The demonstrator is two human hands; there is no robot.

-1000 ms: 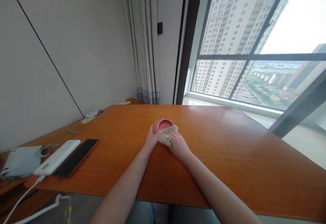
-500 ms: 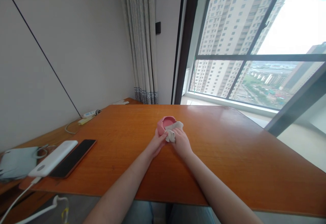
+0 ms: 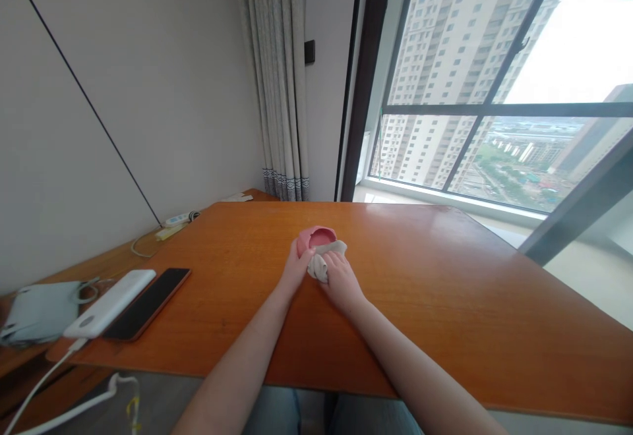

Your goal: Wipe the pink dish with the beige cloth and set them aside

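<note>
A small pink bowl (image 3: 305,240) with a faceted outer wall is tilted so that its hollow faces up and toward me. My left hand (image 3: 295,265) grips it by the left side, thumb on the near rim. Bunched in my right hand (image 3: 341,280) is a white cloth (image 3: 319,268), pressed against the bowl's near right edge. The cloth covers part of the bowl, and some of my right fingers are hidden in its folds. Both hands are close together over the wooden table (image 3: 420,316).
On the table's left side lie a white power bank (image 3: 111,302) with a cable and a black phone (image 3: 148,303). A light grey pouch (image 3: 39,310) and a power strip (image 3: 178,219) rest on a lower surface by the wall. A window (image 3: 484,112) stands beyond, right.
Both hands, with the bowl and cloth, have shifted slightly left. The bowl has turned a little, and the cloth sits lower on its rim. The whole view has moved slightly.
</note>
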